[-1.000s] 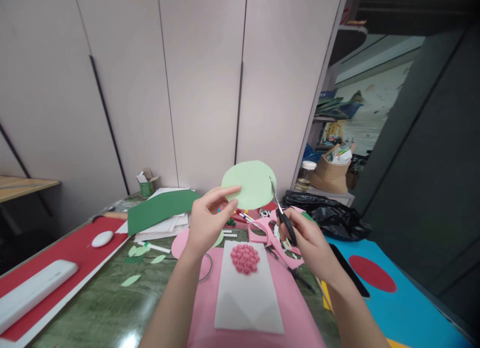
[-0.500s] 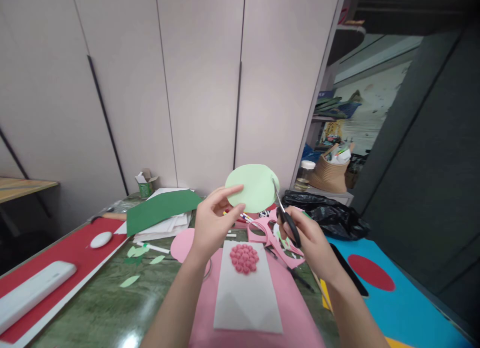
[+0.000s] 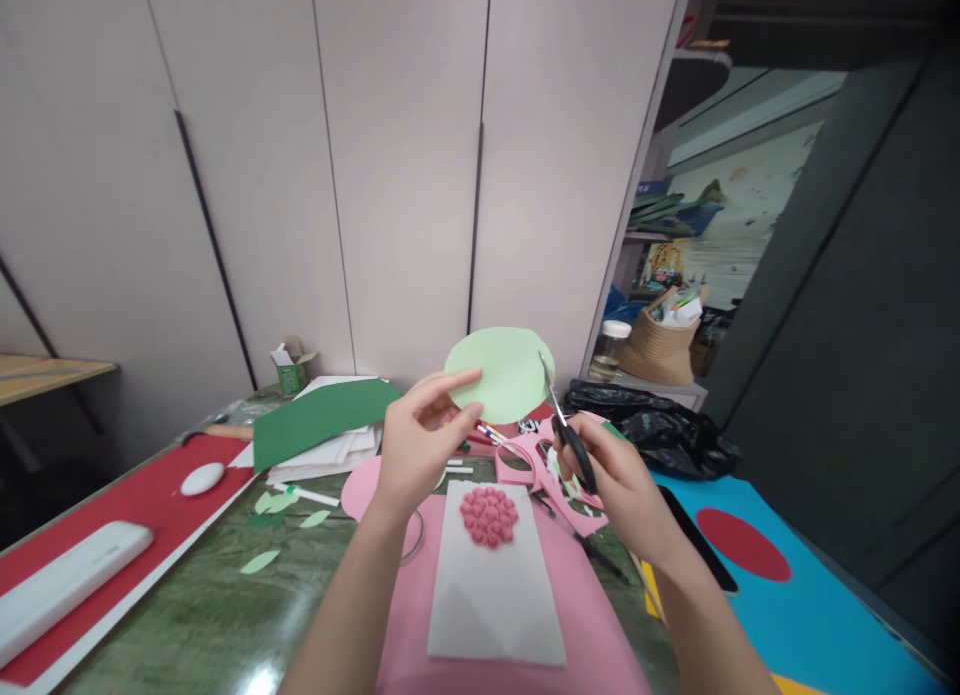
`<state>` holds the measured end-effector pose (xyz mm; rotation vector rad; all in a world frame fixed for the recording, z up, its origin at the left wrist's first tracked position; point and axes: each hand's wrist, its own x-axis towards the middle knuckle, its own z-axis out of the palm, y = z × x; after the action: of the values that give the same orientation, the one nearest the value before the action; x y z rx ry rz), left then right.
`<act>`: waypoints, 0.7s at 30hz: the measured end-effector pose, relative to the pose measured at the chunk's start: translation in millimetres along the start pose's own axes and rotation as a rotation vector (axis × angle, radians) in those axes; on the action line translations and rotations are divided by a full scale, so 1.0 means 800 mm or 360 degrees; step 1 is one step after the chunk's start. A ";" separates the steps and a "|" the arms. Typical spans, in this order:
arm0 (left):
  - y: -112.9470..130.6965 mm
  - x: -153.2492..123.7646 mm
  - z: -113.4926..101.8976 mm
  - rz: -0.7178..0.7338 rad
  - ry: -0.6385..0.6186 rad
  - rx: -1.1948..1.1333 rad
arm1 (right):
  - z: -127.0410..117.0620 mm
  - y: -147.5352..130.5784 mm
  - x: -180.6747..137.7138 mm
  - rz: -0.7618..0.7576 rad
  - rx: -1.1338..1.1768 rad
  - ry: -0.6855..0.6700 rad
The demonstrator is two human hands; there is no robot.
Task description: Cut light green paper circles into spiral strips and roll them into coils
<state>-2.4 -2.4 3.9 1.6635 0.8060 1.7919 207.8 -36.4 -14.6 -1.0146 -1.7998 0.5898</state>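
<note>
My left hand (image 3: 416, 443) pinches the lower left edge of a light green paper disc (image 3: 501, 372) and holds it upright above the table. My right hand (image 3: 616, 485) grips black-handled scissors (image 3: 564, 422), whose blades point up and touch the disc's right edge. Below both hands lies a white sheet (image 3: 491, 580) bearing a cluster of pink balls (image 3: 489, 515), resting on pink paper (image 3: 525, 635).
Pink cut-out scraps (image 3: 541, 470) lie under the right hand. Dark green paper (image 3: 319, 415) sits on a white stack at left, with green leaf cuttings (image 3: 274, 505) nearby. A red mat (image 3: 135, 505), white mouse (image 3: 204, 477), black bag (image 3: 660, 430) and blue sheet (image 3: 795, 615) surround the work.
The green disc has turned and shifted slightly in my left hand against the scissor blades. Both hands stay almost where they were.
</note>
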 end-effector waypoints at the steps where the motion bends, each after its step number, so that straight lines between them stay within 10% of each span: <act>1: 0.000 0.000 0.000 -0.0003 0.0000 0.0001 | -0.001 0.000 0.000 0.0002 -0.0007 -0.0003; 21: -0.005 -0.002 0.006 -0.0022 0.0036 -0.0073 | -0.004 0.002 0.000 0.0009 0.0096 -0.0025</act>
<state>2.2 -0.6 -0.3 1.6074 0.7786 1.8090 211.2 -35.9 -14.4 -0.9766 -1.7828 0.6531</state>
